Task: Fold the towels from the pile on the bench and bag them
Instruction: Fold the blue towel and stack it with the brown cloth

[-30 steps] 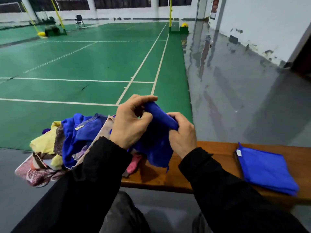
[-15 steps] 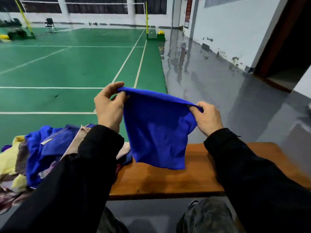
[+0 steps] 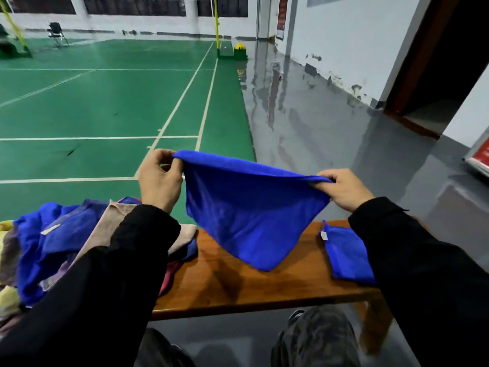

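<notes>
1. The left hand (image 3: 158, 181) pinches one top corner of a blue towel (image 3: 251, 207) between thumb and fingers.
2. The right hand (image 3: 344, 189) pinches the other top corner, with its fingers curled round the edge.
3. The two hands are apart, so the top edge of the towel is pulled out between them.
4. The towel hangs down in the air over the wooden bench (image 3: 238, 287). Its lowest corner points down and is just above the bench top. I cannot tell if it touches the wood.
5. A pile of towels (image 3: 66, 247) lies on the left end of the bench. It has blue, tan, yellow and pink cloth in it, all mixed up. The left sleeve (image 3: 119, 274) covers part of it.
6. A folded blue towel (image 3: 346, 255) lies flat on the right part of the bench. It has a small white tag at one corner. The right sleeve (image 3: 423, 274) hides part of it.
7. Behind the bench is a green court (image 3: 105, 107) with white lines, and a shiny grey floor (image 3: 317, 128) beside it.
</notes>
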`<state>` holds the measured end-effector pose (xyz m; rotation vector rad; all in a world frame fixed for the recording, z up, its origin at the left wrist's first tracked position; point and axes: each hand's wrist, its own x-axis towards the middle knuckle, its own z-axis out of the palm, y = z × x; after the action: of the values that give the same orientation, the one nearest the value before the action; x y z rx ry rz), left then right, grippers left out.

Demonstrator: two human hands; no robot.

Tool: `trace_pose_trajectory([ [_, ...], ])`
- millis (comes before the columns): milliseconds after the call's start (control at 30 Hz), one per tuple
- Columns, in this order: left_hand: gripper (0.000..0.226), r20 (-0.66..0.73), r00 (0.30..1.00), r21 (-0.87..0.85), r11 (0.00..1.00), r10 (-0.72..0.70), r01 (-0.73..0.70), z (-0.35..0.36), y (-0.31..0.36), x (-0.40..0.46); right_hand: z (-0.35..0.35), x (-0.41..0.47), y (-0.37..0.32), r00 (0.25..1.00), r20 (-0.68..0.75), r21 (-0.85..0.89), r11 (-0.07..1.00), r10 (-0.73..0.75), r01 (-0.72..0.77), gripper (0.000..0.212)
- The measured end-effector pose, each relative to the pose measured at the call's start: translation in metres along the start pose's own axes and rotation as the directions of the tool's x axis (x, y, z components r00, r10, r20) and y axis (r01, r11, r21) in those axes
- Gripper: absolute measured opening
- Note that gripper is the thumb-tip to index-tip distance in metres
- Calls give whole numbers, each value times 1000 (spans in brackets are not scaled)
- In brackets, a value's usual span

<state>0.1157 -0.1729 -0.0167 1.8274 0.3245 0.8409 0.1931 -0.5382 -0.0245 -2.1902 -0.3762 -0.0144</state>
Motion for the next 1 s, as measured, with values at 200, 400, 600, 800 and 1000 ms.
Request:
trace_pose_trajectory([
  [200, 25, 61, 989, 139, 980, 136, -143, 1, 15, 14, -17, 16, -16, 945, -322, 179, 976, -60, 123, 22],
  [400, 33, 109, 944, 111, 939, 313, -324, -24, 2, -41, -18, -49, -2, 943, -314, 164, 972, -112, 170, 20],
  [600, 24, 464, 886, 33, 999, 2, -19, -26, -111, -173, 51, -155, 101, 993, -13, -124, 986, 115, -115, 44],
  [800, 22, 583, 795, 252, 967, -167, 19, -33, -173, -227, 83, -175, 132, 976, 57, -314, 932, 208, -181, 32],
  [1000, 38, 515, 856, 284, 950, -39, -128, -28, -167, -210, 80, -137, 120, 955, -5, 19, 955, 296, -295, 20],
])
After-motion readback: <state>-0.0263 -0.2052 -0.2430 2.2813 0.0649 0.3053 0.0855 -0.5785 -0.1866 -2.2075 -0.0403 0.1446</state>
